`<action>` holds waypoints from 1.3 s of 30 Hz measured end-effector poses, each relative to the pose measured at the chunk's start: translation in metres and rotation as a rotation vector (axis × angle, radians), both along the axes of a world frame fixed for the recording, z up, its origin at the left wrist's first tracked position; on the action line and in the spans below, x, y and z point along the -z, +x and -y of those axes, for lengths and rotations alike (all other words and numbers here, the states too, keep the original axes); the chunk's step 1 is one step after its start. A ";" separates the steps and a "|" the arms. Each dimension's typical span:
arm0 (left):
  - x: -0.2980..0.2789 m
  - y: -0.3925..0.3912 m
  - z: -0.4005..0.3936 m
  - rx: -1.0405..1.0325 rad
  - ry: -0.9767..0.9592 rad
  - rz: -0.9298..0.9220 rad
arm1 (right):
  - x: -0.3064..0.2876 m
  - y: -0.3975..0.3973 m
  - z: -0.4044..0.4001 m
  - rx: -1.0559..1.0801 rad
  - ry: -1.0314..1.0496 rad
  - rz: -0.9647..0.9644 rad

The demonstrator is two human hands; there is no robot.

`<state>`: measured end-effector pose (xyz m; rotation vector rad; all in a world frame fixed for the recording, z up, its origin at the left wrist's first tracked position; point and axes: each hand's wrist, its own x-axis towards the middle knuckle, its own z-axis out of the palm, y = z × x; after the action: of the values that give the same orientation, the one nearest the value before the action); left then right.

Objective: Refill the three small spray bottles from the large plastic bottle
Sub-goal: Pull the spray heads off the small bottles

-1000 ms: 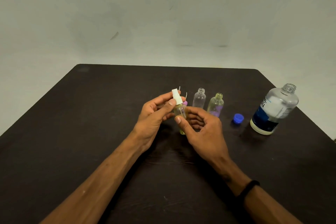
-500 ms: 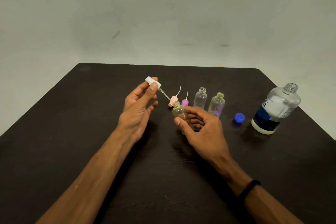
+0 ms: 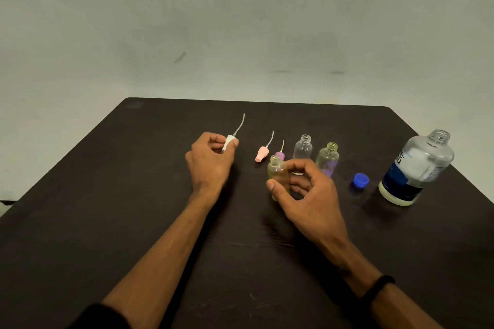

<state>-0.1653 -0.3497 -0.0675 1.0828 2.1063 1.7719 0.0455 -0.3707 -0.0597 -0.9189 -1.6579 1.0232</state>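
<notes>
Head view, looking down at a dark table (image 3: 133, 222). The left hand (image 3: 209, 164) pinches a white sprayer (image 3: 230, 142) between thumb and curled fingers, its thin dip tube pointing away from the fingertips toward the far edge. The right hand (image 3: 302, 192) curls thumb and fingers around an uncapped small bottle (image 3: 276, 171), held upright. Between the two hands lie a pink sprayer (image 3: 261, 153) and, just behind the held bottle's neck, a purple sprayer (image 3: 280, 154). Just beyond the right fingertips stand two more open bottles, a clear one (image 3: 302, 148) and a yellowish one (image 3: 327, 159). Further right of that hand are a blue cap (image 3: 361, 179) and the open large bottle (image 3: 417, 168), well apart from the fingers. All three sprayers seem to be off; pouring and recapping likely remain.
</notes>
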 end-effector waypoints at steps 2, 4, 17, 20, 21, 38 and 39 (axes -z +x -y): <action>0.000 0.002 -0.013 -0.013 -0.050 -0.073 | 0.001 0.000 0.000 -0.001 0.005 -0.016; -0.002 0.006 -0.024 -0.018 -0.094 -0.158 | 0.002 0.000 -0.001 0.012 0.008 -0.025; 0.012 0.006 -0.044 0.026 -0.132 -0.476 | 0.005 -0.001 -0.007 0.091 0.051 0.118; 0.010 0.006 -0.042 0.034 -0.142 -0.383 | 0.004 -0.002 -0.009 0.085 0.032 0.122; 0.007 0.006 -0.041 0.035 -0.129 -0.301 | 0.004 -0.003 -0.008 0.089 0.028 0.116; 0.000 0.011 0.041 0.105 0.065 -0.031 | -0.002 -0.054 -0.015 0.142 0.024 0.064; -0.001 0.013 0.043 0.095 0.090 -0.011 | -0.002 -0.049 -0.012 0.150 0.025 0.045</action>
<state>-0.1522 -0.3930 -0.0665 1.1970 1.9633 1.8359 -0.0038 -0.3583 -0.0574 -1.0393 -1.6088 0.8839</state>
